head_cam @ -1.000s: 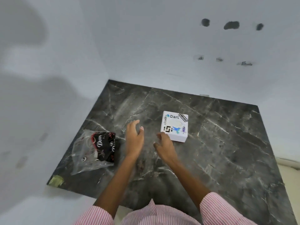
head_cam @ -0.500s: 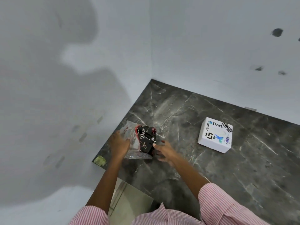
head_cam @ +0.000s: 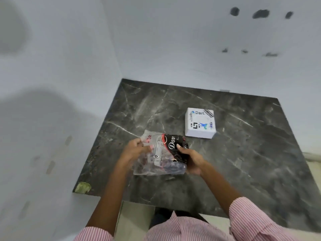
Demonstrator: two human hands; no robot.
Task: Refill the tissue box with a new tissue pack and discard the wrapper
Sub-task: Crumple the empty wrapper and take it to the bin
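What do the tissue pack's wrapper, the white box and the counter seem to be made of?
Wrapper: thin clear plastic film, glossy and crinkled, the contents showing through, part printed black. White box: probably matte cardboard or plastic, with crisp edges and printed logos; hard to tell which. Counter: dark polished stone, likely marble, with pale veins and a soft sheen.

A person in a shirt [head_cam: 184, 228] of fine red-and-white vertical stripes, its sleeves [head_cam: 250, 218] ending above the elbows. Both forearms are bare, and the left hand [head_cam: 137, 150] and right hand [head_cam: 192, 159] carry no rings, watch or gloves.
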